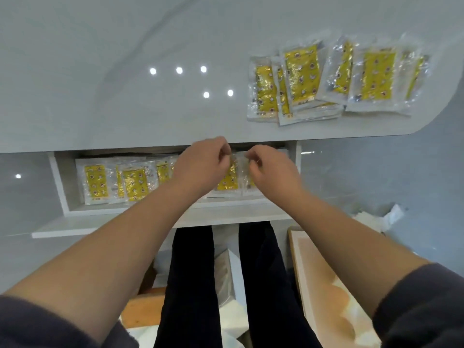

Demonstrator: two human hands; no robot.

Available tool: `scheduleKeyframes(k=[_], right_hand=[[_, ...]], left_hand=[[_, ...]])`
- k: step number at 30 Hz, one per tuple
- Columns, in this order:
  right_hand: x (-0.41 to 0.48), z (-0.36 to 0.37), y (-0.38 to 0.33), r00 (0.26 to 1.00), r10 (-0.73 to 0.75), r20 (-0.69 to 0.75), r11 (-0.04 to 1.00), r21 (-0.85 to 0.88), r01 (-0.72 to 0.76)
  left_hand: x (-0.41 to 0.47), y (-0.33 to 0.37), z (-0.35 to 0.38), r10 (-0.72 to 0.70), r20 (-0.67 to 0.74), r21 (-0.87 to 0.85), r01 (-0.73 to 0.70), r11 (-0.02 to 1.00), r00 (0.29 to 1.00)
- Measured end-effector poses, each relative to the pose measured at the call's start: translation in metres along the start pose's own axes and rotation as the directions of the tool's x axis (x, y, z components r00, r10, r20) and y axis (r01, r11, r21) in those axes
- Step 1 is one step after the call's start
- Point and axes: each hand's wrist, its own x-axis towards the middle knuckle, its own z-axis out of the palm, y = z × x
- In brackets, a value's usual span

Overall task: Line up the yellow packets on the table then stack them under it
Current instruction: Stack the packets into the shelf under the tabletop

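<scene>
Forearms (120,247) are reaching under the table (125,116): stacking step.
Left hand (200,164) and right hand (272,172), fingers curled, are pinching one yellow packet (229,180) there; pile (326,79) on the table is likely coming next.

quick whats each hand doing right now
Left hand: fingers curled, pinching the clear-wrapped yellow packet on the white shelf.
Right hand: pinching the same packet's top edge.

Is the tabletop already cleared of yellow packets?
No, a loose pile of yellow packets lies near the right end of the tabletop.
</scene>
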Motion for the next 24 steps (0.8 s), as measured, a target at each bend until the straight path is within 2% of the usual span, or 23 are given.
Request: scheduleKeyframes(k=[2,4,6,8,10,13,15,20,22,24], right_hand=[[0.002,-0.024,0.008,0.984,-0.015,-0.176,0.999,0.031,0.021],[0.009,-0.049,0.018,0.942,-0.013,-0.334,1.0,0.018,0.021],[0.018,-0.073,0.027,0.911,0.01,-0.411,1.0,-0.015,-0.018],[0.031,-0.094,0.033,0.908,0.047,-0.416,0.993,-0.08,-0.088],[0.045,-0.11,0.039,0.921,0.118,-0.372,0.978,-0.118,-0.173],[0.06,-0.119,0.05,0.958,0.165,-0.233,0.96,-0.183,-0.21],[0.061,-0.116,0.054,0.971,0.168,-0.169,0.945,-0.253,-0.207],[0.061,-0.109,0.053,0.974,0.158,-0.163,0.933,-0.299,-0.201],[0.062,-0.106,0.049,0.976,0.153,-0.155,0.937,-0.292,-0.193],[0.062,-0.101,0.041,0.983,0.127,-0.132,0.938,-0.307,-0.162]], left_hand=[[0.011,0.025,-0.001,-0.154,-0.081,-0.247,0.13,0.96,0.985],[0.026,0.051,-0.002,-0.318,-0.112,-0.487,0.227,0.844,0.942],[0.043,0.075,-0.005,-0.427,-0.1,-0.661,0.261,0.703,0.899],[0.062,0.097,-0.009,-0.501,-0.083,-0.76,0.271,0.591,0.862],[0.081,0.115,-0.012,-0.545,-0.053,-0.79,0.299,0.535,0.837],[0.104,0.131,-0.01,-0.572,0.014,-0.758,0.382,0.529,0.82],[0.114,0.134,-0.006,-0.556,0.001,-0.702,0.396,0.592,0.831],[0.122,0.132,-0.001,-0.493,-0.07,-0.646,0.337,0.685,0.867],[0.12,0.124,-0.002,-0.467,-0.06,-0.684,0.304,0.663,0.882],[0.115,0.117,-0.005,-0.457,0.005,-0.761,0.3,0.575,0.889]])
